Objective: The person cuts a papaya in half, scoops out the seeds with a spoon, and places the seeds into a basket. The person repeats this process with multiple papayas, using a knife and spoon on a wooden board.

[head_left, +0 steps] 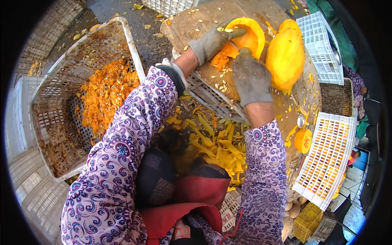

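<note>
A hollowed, peeled pumpkin piece (255, 34) with a thick yellow rim stands tilted on the round wooden board (300, 96). My left hand (212, 43), in a grey glove, grips the left side of this piece. Closed in its grey glove, my right hand (251, 75) holds a thin metal tool (234, 45) whose tip reaches to the pumpkin's opening; my fingers hide the handle and I cannot tell its kind. Orange pulp (220, 60) hangs below the opening, with loose seeds around it. Right beside my right hand lies a whole peeled pumpkin (287, 55).
At left a dirty white crate (134, 51) holds scooped pulp and seeds. Yellow peelings (220, 147) lie on the ground below the board. A small cut pumpkin end (303, 141) sits at the board's right edge, by a white crate (326, 159) with orange pieces visible through it.
</note>
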Motion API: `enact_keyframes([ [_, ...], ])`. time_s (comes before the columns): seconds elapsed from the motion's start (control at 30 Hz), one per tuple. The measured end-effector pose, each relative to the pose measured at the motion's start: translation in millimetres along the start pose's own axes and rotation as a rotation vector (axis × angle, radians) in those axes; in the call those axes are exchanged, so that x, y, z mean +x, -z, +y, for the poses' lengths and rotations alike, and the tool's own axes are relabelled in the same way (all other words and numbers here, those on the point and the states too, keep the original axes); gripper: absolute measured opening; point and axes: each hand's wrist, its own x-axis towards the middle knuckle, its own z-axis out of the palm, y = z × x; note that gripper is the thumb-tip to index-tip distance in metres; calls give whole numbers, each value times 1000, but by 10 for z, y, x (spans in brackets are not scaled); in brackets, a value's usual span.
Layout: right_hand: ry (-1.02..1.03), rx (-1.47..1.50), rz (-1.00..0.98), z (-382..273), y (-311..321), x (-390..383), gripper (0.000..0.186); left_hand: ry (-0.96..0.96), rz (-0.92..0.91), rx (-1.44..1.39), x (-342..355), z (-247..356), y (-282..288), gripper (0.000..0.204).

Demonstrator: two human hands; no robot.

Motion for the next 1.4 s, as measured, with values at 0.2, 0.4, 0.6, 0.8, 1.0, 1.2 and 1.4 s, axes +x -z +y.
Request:
enact_keyframes([
  [0.2,-25,-97,-167,-96,-69,-193,19,-71,-3,87,10,4,10,35],
  [0.4,-23,-76,-257,-160,-221,-343,19,-233,-14,344,-8,-32,81,34],
  [0.6,-84,13,-120,37,-116,-386,21,78,96,1,73,14,32,37],
  [0.8,-106,34,-57,-33,-85,-99,13,35,-138,-374,-14,109,97,36],
  [1.0,-60,-22,-76,-92,-83,-24,17,69,76,-107,-16,55,-10,38],
  [1.2,-8,-92,-142,-102,-175,-236,21,-82,-12,134,15,-21,53,37],
  [1.4,-136,58,-153,-69,-130,-292,11,-122,-119,184,101,-38,161,38],
])
